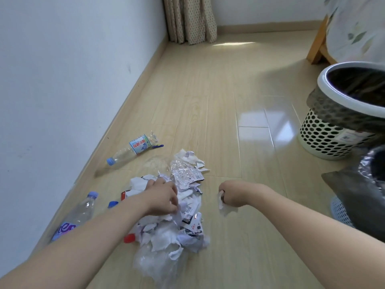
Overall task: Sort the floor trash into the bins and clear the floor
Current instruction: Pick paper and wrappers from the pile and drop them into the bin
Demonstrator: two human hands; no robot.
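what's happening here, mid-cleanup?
A person is sorting trash on a wood floor. The left hand reaches into a pile of torn paper and plastic wrap; the right hand grips a white paper scrap just right of the pile. Two plastic bottles lie by the wall, untouched. A lined, perforated bin stands at right, with a second bagged bin nearer. Most trash is still on the floor.

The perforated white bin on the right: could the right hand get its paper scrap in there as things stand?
Probably yes. The right hand pinches a white paper scrap, and only bare floor lies between it and the perforated bin, whose lined mouth is open. The farther arm stretch is unconfirmed.
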